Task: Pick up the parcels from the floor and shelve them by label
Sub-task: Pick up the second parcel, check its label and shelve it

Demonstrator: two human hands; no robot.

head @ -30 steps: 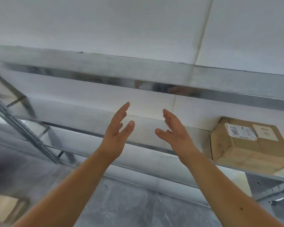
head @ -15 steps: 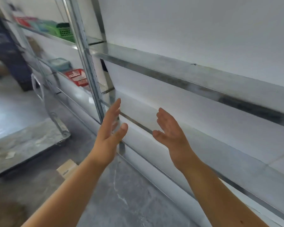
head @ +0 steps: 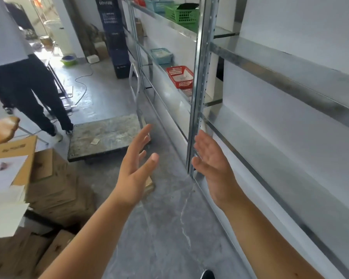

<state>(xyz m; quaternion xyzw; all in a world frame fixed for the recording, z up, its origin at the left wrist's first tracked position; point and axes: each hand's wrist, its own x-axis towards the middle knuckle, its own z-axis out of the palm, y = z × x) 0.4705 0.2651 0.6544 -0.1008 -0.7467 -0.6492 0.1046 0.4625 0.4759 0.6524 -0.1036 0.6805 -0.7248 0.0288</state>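
Left hand [head: 136, 170] raised near frame centre, fingers spread and nearly straight, thumb out toward 3 o'clock, palm turned inward, gripping nothing and touching nothing; right hand [head: 211, 168] level with it at 3 o'clock, likewise flat and wide open, palm facing the left one, empty, with a clear gap between the two; right fingertips overlapping the shelf upright [head: 199, 81] in view, contact impossible to judge. Small parcel [head: 149, 184] flat on the grey floor [head: 169, 228], mostly hidden behind the left hand, only its brown corner visible at 4 o'clock of that palm. Metal shelving [head: 290, 137] along the right side, running from 5 o'clock up toward 12 o'clock, nearest boards bare; farther back, a red basket [head: 180, 76], a blue basket [head: 161, 55] and a green basket [head: 181, 15] on the shelves. Flat trolley [head: 105, 135] on the floor at 11 o'clock of the hands, just beyond the parcel. Stacked cardboard boxes [head: 52, 188] at 9 o'clock, white sheets lying on the nearest stack. Another person's dark-trousered legs [head: 34, 93] at 10 o'clock, standing beside the trolley's far corner. Dark crates [head: 115, 33] piled at 12 o'clock; dark shoe tip [head: 207, 274] at 6 o'clock.
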